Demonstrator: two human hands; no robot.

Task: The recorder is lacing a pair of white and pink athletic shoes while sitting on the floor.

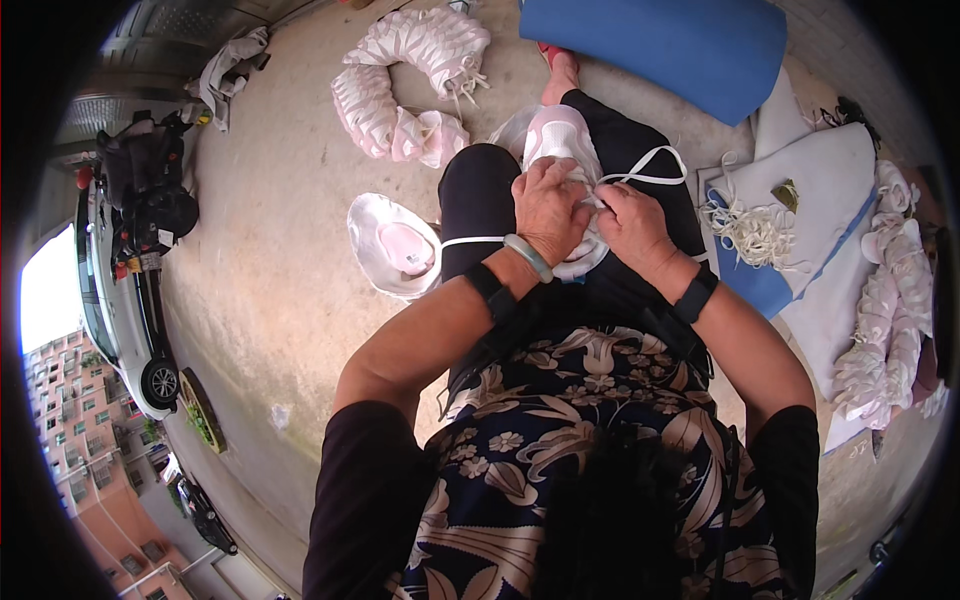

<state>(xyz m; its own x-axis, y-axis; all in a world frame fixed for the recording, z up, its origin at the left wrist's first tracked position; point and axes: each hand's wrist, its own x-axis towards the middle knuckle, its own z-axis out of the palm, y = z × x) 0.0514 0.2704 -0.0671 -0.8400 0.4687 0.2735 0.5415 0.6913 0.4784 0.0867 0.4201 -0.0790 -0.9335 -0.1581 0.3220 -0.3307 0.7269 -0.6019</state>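
A white and pink sneaker [563,135] lies between my knees, its toe pointing away from me. My left hand [552,210], with a pale bangle at the wrist, is closed over the lacing area, fingers curled on the tongue. My right hand [632,222] pinches a white shoelace [655,160] at the eyelets; the lace loops out to the right over my thigh. Another stretch of white lace [472,240] crosses my left thigh. Exactly where the lace passes through the eyelets is hidden under my fingers.
Nested pink-white shoe uppers [425,40] curve on the concrete floor ahead; more uppers [880,320] lie right. A heap of white laces [755,235] rests on white-and-blue sheeting [830,170]. A white oval piece [370,225] sits left. A blue roll [655,50] lies ahead.
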